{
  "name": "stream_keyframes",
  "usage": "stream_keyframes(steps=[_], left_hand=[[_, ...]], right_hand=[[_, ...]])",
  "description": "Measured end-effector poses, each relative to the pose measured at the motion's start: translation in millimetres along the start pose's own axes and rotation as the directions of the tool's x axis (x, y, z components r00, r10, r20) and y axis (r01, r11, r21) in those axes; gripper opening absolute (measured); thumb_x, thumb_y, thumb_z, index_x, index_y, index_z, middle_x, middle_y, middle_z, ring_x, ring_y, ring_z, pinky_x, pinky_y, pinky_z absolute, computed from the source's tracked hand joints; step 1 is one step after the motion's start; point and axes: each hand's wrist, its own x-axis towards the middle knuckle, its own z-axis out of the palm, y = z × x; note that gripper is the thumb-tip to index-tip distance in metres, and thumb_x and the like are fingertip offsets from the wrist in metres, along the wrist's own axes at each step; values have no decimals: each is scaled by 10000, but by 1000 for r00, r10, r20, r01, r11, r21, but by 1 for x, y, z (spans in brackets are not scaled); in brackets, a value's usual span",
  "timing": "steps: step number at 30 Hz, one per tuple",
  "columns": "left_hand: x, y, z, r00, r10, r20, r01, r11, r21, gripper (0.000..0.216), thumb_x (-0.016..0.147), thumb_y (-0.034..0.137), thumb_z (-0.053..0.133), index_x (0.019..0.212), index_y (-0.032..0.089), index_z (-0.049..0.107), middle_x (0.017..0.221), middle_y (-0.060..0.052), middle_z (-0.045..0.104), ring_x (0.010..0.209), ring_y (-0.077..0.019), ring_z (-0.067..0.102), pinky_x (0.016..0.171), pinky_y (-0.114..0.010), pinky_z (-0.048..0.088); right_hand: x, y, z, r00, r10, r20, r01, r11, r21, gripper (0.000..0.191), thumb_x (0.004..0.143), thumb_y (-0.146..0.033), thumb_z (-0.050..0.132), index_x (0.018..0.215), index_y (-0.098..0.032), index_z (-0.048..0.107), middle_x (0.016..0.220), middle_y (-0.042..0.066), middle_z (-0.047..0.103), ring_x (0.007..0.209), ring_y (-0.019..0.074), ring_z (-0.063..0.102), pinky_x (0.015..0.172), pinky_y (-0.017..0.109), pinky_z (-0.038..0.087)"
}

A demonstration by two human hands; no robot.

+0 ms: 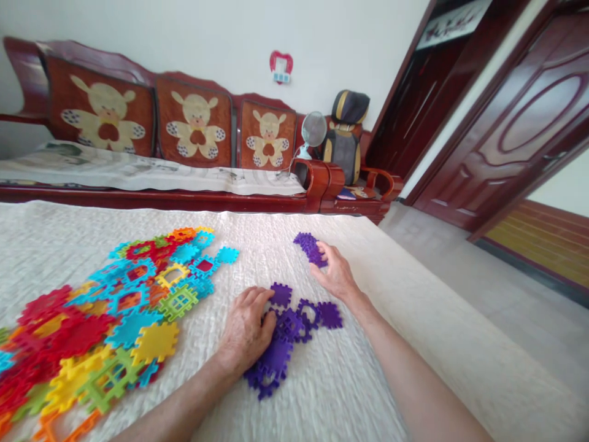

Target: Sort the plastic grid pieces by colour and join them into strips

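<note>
My left hand bends its fingers at the edge of the nearer purple interlocking tiles, and my right hand curves around a smaller purple pile beyond; I cannot tell whether either grips a tile. Both purple groups lie on white quilted cloth, right of the multicoloured tile heap.

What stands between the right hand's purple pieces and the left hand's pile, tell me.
Nothing visible: only white cover between the far purple cluster at the right hand and the near purple pile at the left hand.
</note>
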Motion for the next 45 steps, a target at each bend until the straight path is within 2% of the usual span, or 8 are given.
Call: stream_keyframes(steps=[4,16,18,22,28,35,41,45], left_hand=[[0,2,0,1000,-5,-11,5,1000,9,311,781,132,491,1069,180,596,1043,-80,645,1030,-240,571,937,-440,474],[0,0,-1,999,-22,44,21,1000,18,319,788,140,494,1091,165,590,1071,-84,640,1056,-242,552,959,-437,450],[0,1,-1,998,-38,50,37,999,24,330,788,148,497,1106,166,581,1076,-86,640,1062,-246,551,963,-443,446],[-3,1,3,997,-77,22,77,997,14,456,779,142,491,1236,140,492,1130,-112,622,1110,-261,531,977,-460,430],[-6,-3,6,993,-114,35,115,992,-48,605,783,126,456,1373,118,324,1178,-122,611,1133,-258,525,996,-480,401],[-4,-1,2,991,-117,69,121,991,-57,617,771,98,437,1378,150,337,1195,-106,612,1151,-251,516,992,-474,389],[-4,1,1,990,-119,70,123,991,-47,597,759,91,439,1352,141,391,1165,-106,629,1149,-246,516,982,-454,399],[-3,2,1,990,-107,96,107,994,6,488,767,104,449,1248,149,515,1194,-101,621,1188,-269,487,992,-466,384]], right_hand=[[-5,18,6,982,99,-158,-117,987,-112,497,756,-336,566,1213,-158,492,1046,121,575,988,265,572,881,427,478],[-4,15,12,979,115,-170,-148,969,-196,578,740,-410,600,1233,-137,471,1193,171,535,1117,327,501,932,508,419],[-3,1,10,993,27,-114,-35,997,-69,501,769,-355,575,1223,-163,485,1206,146,537,1117,281,518,941,448,432],[-5,-38,12,963,-151,221,103,971,217,365,759,-252,586,1120,-200,568,1138,75,601,1029,202,583,916,351,460],[-15,-72,14,865,-196,463,94,968,235,434,706,-244,683,1124,-184,585,1136,84,602,1072,213,557,951,368,435],[-16,-69,15,876,-171,452,85,975,203,431,701,-199,652,1127,-184,584,1082,79,607,1025,214,562,924,376,442],[-12,-58,13,931,-61,361,-85,923,376,461,779,-191,534,1239,-194,503,1091,69,577,919,165,583,809,323,497],[-10,-55,12,947,-87,310,-49,912,406,372,781,-170,490,1146,-193,553,986,53,548,879,160,566,798,320,499]])
